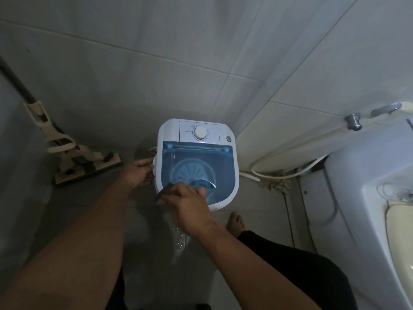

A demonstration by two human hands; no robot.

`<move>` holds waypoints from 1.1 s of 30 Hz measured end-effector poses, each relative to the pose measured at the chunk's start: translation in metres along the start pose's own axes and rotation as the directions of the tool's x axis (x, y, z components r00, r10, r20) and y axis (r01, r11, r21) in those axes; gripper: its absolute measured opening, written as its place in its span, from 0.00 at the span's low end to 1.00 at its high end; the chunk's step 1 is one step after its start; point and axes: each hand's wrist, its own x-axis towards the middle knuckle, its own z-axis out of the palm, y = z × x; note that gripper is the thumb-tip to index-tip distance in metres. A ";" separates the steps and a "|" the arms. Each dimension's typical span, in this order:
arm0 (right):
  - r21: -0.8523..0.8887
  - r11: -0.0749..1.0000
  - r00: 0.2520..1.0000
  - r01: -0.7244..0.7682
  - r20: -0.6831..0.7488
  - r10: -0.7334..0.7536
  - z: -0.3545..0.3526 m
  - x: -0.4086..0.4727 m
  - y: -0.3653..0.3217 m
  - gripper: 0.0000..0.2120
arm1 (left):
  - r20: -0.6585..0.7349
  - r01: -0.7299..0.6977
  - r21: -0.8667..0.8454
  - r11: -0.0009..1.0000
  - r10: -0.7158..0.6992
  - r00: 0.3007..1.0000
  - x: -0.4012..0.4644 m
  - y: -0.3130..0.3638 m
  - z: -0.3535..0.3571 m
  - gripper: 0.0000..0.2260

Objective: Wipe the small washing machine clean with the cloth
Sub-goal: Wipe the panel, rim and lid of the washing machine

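The small washing machine (196, 162) stands on the tiled floor against the wall, white with a see-through blue lid and a round white dial at the back. My left hand (138, 173) grips its left side near the top rim. My right hand (190, 206) presses a dark cloth (164, 191) onto the front left edge of the lid. Most of the cloth is hidden under my fingers. Water runs down from the machine's front onto the floor.
A beige mop (73, 157) leans in the left corner. A white hose (288, 157) loops along the wall to a tap (353, 121). A toilet (368, 198) fills the right side. My bare foot (235, 222) stands beside the machine.
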 end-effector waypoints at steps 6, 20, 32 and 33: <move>0.270 0.892 0.852 -0.363 -0.293 0.435 -0.050 0.024 0.073 0.14 | 0.003 0.017 -0.045 0.999 -0.017 1.000 0.004 -0.002 -0.001 0.15; -0.058 0.987 0.985 0.152 -0.080 -0.156 -0.003 0.073 0.034 0.19 | 0.032 0.010 -0.012 1.000 -0.009 0.999 0.010 -0.006 -0.005 0.16; 0.197 0.855 0.751 -0.479 -0.412 0.516 -0.023 0.070 0.120 0.15 | 0.038 0.018 -0.012 1.000 -0.018 0.999 0.011 -0.006 -0.009 0.16; 0.142 0.898 0.806 -0.417 -0.398 0.437 -0.016 0.068 0.104 0.15 | 0.039 0.020 -0.019 1.000 -0.019 0.999 0.011 -0.006 -0.009 0.16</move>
